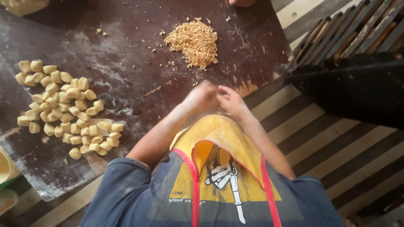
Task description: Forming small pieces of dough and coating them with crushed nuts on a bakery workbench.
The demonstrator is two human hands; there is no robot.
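Dark, flour-dusted wood makes up the work board (126,63), worn pale along its right edge. Both hands meet over its near edge, just above a yellow apron with red trim (223,138). The left hand (203,97) and right hand (230,101) are pressed against each other, fingers curled inward; whether a piece of dough sits between them cannot be told, as the fingers hide the gap. Just beyond the hands, toward the far side, lies a heap of chopped golden-brown nut crumbs (194,42), with stray bits scattered around it. Well apart, on the left of the board, a cluster of small pale dough pieces (67,107) lies packed together. A striped floor mat (336,143) runs to the right.
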